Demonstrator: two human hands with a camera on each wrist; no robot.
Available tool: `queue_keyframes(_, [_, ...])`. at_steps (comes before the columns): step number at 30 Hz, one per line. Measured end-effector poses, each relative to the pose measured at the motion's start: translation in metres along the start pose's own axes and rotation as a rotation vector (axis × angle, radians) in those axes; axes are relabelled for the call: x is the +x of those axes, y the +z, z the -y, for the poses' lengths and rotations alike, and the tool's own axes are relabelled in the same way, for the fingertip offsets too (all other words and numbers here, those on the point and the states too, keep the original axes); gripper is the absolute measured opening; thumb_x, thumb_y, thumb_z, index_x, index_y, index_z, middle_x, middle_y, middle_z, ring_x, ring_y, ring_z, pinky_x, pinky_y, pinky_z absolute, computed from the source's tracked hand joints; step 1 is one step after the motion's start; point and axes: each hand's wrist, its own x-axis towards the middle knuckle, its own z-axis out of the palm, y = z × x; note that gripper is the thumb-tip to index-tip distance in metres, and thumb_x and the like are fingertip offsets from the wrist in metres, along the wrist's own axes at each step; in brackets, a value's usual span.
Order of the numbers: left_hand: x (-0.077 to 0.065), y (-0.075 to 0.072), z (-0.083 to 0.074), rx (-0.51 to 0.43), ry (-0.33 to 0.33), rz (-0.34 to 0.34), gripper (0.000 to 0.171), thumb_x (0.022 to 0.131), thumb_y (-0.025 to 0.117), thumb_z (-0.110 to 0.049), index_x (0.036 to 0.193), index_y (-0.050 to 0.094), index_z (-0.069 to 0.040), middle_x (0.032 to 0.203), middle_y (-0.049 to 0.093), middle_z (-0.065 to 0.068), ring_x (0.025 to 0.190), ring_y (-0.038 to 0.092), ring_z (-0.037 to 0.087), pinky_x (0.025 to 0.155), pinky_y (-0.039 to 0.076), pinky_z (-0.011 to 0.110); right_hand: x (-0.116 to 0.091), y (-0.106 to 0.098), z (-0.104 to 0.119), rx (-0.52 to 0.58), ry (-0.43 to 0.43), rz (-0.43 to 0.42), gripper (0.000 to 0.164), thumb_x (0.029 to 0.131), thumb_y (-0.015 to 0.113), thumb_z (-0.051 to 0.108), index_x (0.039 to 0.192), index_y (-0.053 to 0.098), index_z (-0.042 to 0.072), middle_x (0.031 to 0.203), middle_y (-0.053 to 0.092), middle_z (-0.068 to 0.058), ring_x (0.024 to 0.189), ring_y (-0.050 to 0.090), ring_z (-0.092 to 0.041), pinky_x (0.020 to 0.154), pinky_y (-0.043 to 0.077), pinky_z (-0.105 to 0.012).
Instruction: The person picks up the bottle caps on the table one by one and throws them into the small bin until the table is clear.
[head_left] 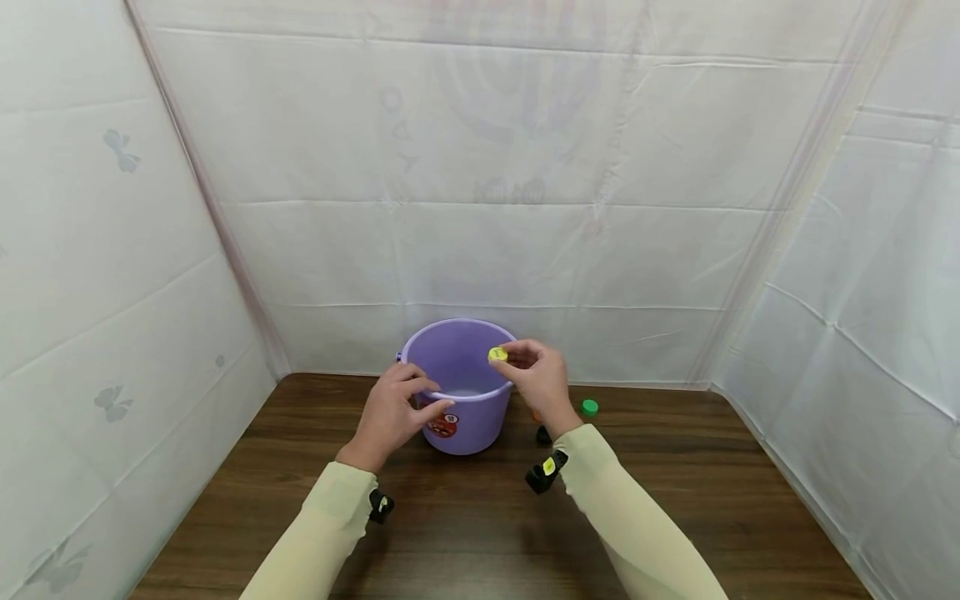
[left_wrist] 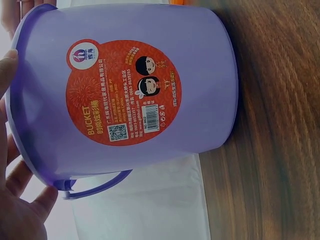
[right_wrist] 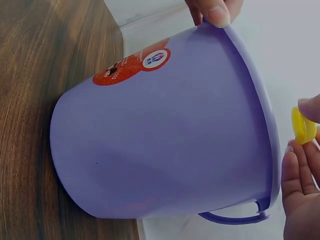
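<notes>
A purple bucket [head_left: 468, 429] stands upright on the table, with a round red label [left_wrist: 125, 92] on its front. My left hand [head_left: 390, 412] grips the near left part of its rim, thumb outside and fingers over the edge. Between the thumb and fingers of my right hand [head_left: 543, 379] a yellow bottle cap [head_left: 497, 354] is pinched, just above the right side of the bucket's opening. In the right wrist view the cap's hollow side [right_wrist: 311, 131] shows beside the rim. The part of the bucket's floor that shows is bare; its near part is hidden.
Right of the bucket, a green cap [head_left: 589, 407] lies on the brown wooden table [head_left: 465, 533]. A small black object [head_left: 543, 435] and an orange one [head_left: 536, 415] are partly hidden by my right wrist. White sheeting [head_left: 487, 250] hangs behind and on both sides.
</notes>
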Motion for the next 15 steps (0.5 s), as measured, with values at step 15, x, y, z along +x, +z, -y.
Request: queue_keyframes(15, [-0.0008,0.0001,-0.0003,0.001,-0.01,0.004,0.029,0.077,0.091,-0.039,0.087,0.08,-0.015,0.089,0.065,-0.003,0.087,0.056,0.015,0.076,0.052,0.036,0.0028,0.0065,-0.0015,-0.004,-0.016,-0.008,0.027,0.079,0.09,0.014,0.101,0.077,0.005,0.098,0.077,-0.012,0.089,0.073,-0.018,0.079,0.06,-0.025])
